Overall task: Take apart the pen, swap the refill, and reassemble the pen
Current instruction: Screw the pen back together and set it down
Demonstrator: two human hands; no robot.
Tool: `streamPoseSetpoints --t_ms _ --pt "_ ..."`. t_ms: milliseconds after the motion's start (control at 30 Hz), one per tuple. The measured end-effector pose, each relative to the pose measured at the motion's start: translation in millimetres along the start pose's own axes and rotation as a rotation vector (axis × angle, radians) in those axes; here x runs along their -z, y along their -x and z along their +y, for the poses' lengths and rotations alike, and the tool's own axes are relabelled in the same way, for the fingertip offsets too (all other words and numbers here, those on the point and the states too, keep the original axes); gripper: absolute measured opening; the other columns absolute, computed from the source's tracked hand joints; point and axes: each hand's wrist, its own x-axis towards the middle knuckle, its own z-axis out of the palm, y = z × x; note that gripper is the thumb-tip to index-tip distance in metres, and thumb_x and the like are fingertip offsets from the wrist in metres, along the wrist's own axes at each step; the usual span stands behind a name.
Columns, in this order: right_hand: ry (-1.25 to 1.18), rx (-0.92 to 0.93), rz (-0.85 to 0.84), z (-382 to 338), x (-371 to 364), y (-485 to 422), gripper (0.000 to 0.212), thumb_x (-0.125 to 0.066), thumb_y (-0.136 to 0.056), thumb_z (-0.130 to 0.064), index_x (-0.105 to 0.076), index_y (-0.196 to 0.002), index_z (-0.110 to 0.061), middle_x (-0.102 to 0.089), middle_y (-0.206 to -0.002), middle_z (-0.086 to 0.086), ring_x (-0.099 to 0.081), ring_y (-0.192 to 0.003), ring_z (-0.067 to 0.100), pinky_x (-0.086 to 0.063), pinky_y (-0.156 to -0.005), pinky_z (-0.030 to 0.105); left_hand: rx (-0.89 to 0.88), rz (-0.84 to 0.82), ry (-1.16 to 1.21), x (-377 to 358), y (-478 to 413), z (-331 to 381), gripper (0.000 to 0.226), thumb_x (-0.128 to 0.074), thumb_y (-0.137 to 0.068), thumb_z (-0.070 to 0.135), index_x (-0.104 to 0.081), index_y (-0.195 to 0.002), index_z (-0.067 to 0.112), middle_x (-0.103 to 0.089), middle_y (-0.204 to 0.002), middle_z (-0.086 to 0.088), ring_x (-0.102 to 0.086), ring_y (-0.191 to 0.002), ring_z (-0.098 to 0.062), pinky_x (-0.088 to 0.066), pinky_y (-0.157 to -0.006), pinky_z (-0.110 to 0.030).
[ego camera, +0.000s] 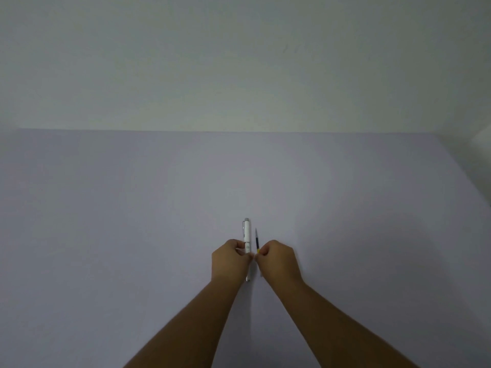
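A white pen (247,235) with a silver clip and grey top points away from me over the pale lilac table (132,208). My left hand (230,260) is closed around its lower half; the silver tip pokes out below my palm. Just to its right stands a thin dark refill (257,239) with a yellow band, its point aimed away from me. My right hand (279,260) pinches the refill at the yellow band. The two hands touch at the fingertips. The lower part of the refill is hidden by my right hand.
The lilac table surface stretches wide on all sides of my hands. Its far edge meets a plain pale wall (239,62). At the far right the table's edge (462,155) slants toward me.
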Motion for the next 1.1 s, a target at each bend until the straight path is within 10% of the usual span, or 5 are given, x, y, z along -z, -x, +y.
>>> streamPoseSetpoints --t_ms 1100 --pt "-0.073 0.004 0.027 11 -4 0 0.016 -0.062 -0.081 -0.026 -0.07 -0.087 -0.014 -0.073 -0.09 0.006 -0.068 -0.086 0.023 -0.057 -0.079 0.034 -0.023 0.037 -0.044 -2 1 -3 0.028 -0.066 -0.085 0.013 -0.063 -0.113 0.011 -0.06 -0.09 0.001 -0.055 -0.081 -0.01 -0.041 -0.072 -0.016"
